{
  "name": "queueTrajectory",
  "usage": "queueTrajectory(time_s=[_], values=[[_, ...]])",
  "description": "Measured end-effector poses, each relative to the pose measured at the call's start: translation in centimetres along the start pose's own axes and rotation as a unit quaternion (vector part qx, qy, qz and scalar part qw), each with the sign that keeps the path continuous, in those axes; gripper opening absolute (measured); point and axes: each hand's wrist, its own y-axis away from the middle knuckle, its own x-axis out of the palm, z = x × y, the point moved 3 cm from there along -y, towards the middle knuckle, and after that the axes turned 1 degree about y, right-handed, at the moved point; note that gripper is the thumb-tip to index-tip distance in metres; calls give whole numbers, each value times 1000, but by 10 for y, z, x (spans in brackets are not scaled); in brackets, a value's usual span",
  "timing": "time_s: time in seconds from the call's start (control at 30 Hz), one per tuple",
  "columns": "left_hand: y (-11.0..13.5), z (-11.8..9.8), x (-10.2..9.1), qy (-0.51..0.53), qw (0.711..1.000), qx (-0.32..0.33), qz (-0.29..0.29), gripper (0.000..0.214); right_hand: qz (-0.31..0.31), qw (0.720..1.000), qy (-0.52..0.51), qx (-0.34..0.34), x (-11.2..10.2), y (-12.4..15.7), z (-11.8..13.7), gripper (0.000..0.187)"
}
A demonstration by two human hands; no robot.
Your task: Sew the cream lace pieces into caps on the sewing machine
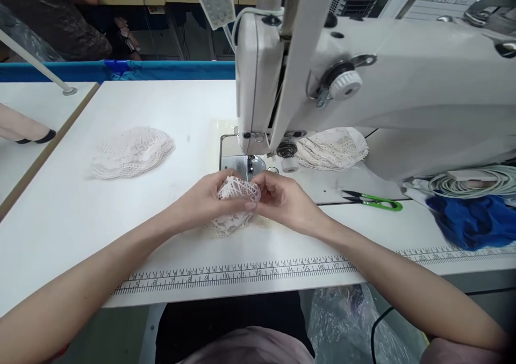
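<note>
Closest in, below the front of the sewing machine, a clear plastic bag hangs under the white surface. A printed measuring scale runs along the surface's near edge, in front of the machine.

Both forearms reach in over that scale. The left hand and the right hand meet just in front of the machine's presser foot. Between them is a small white lace piece, bunched up, its lower part resting on the surface. The left hand's fingers are curled around its left side. The right hand's fingers pinch its right edge, so both hands are grasping the lace.

To the right of the hands, in front of the machine's arm, lie green-handled scissors. Farther right, at the machine's base, are a crumpled blue cloth and a coiled pale cord just behind it.

Well to the left of the machine a second lace cap lies flat on the surface. A third lace bundle sits under the machine's arm, just right of the presser foot.

Beyond the machine's left side a blue rim borders the surface. Past it, another person's dark sleeve shows at a far desk.
</note>
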Motion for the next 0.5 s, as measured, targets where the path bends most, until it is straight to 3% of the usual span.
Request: queueTrajectory(time_s=[0.1,0.23,0.37,0.5], values=[[0,2,4,32,999,-18,30,27,-15,999,32,-16,-1,0,-2,19],[-1,6,3,42,998,-33,-19,18,-31,999,39,0,-8,1,-6,24],[0,7,4,22,996,-58,-60,14,-70,997,22,33,-11,0,-8,18],[3,2,7,-25,996,-14,-87,12,-91,992,-40,74,-8,0,-9,12]])
